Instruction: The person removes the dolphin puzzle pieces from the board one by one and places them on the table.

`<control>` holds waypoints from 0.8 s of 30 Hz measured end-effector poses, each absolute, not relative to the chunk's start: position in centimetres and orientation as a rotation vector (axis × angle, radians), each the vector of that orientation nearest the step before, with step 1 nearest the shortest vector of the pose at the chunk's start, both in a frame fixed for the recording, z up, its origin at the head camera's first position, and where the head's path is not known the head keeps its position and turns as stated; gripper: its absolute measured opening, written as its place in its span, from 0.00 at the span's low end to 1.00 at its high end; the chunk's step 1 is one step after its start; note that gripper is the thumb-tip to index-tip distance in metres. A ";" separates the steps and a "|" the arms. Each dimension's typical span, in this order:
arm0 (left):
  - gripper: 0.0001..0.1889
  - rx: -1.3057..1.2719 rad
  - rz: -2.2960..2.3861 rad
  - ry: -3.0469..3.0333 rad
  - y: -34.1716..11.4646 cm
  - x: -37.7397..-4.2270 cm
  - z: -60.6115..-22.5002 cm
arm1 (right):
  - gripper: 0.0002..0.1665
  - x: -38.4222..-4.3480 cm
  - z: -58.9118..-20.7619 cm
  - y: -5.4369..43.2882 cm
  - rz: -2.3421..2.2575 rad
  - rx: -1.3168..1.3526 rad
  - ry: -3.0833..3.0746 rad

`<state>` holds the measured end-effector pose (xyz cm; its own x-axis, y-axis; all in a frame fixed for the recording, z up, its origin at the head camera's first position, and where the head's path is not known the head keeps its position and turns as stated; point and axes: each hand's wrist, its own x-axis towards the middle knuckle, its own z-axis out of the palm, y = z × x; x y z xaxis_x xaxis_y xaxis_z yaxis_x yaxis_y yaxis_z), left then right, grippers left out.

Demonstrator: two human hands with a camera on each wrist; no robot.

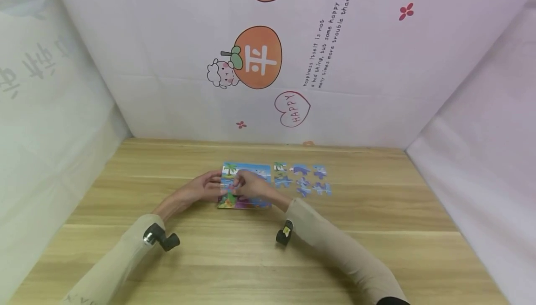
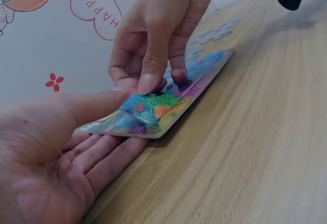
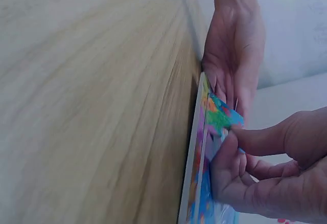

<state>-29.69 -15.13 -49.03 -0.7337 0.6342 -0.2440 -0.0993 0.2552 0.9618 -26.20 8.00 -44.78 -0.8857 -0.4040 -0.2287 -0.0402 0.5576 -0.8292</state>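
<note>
A colourful jigsaw puzzle board with a sea scene lies on the wooden table. My left hand holds its left side, with fingers under the corner and the thumb above, as the left wrist view shows. Over that same corner, my right hand pinches a jigsaw piece of green grass and orange between thumb and fingers. In the right wrist view the piece is tilted up from the board, close to the left thumb. Part of the picture is hidden under my right hand.
Several loose jigsaw pieces lie in two rows right of the board, some with a palm tree or purple dolphin shapes. A white printed cloth rises behind the table, and pale cloth walls stand at both sides.
</note>
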 end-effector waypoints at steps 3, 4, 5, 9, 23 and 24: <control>0.36 0.398 1.597 1.878 -15.0 -29.6 -49.2 | 0.06 -26.1 -45.1 8.4 -1.418 -0.275 2.274; 0.34 0.374 1.620 1.864 -15.0 -29.6 -49.2 | 0.06 -26.0 -45.3 8.5 -1.449 -0.272 2.255; 0.34 0.354 1.637 1.862 -14.9 -29.6 -49.2 | 0.07 -25.9 -45.4 8.6 -1.468 -0.275 2.246; 0.34 0.302 1.689 1.858 -14.6 -29.5 -49.3 | 0.07 -25.6 -45.6 8.8 -1.491 -0.318 2.274; 0.34 0.312 1.707 1.853 -14.7 -29.0 -48.8 | 0.08 -25.1 -44.5 11.2 -1.669 -0.428 2.232; 0.34 0.307 1.710 1.855 -14.7 -29.0 -48.8 | 0.08 -25.1 -44.2 11.7 -1.687 -0.412 2.231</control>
<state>-29.01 -14.68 -48.81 -0.7986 0.5410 -0.2638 -0.2189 0.1473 0.9646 -25.06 11.69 -44.24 -0.9094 -0.4092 -0.0745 -0.0399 0.2641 -0.9637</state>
